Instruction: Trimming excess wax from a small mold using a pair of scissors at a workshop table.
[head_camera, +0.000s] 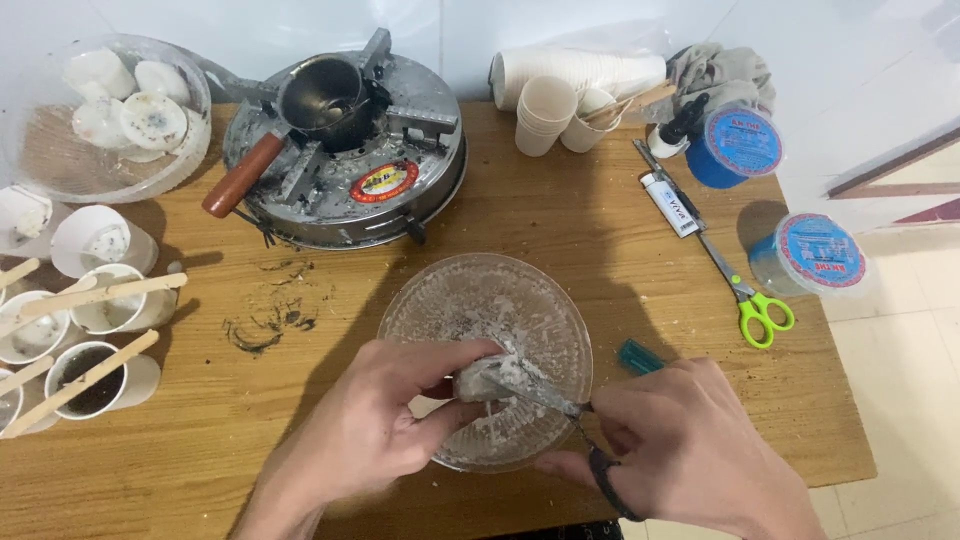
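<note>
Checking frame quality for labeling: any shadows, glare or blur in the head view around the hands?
Head view: a broad soft shadow falls across the table toward the hands; left hand and right hand are slightly soft, the white lump and blade still readable. Mild glare on the metal stove and clear bowl. Upper corners are washed out.

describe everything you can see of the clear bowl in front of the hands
The clear bowl is round, shallow and see-through, glass or plastic by its look, with a ribbed wall. White flakes and crumbs dust its inside. It sits upright on the wooden table, near the front edge, below the round metal stove. The left hand holds a pale lump over it; the right hand works a blade against the lump.
</note>
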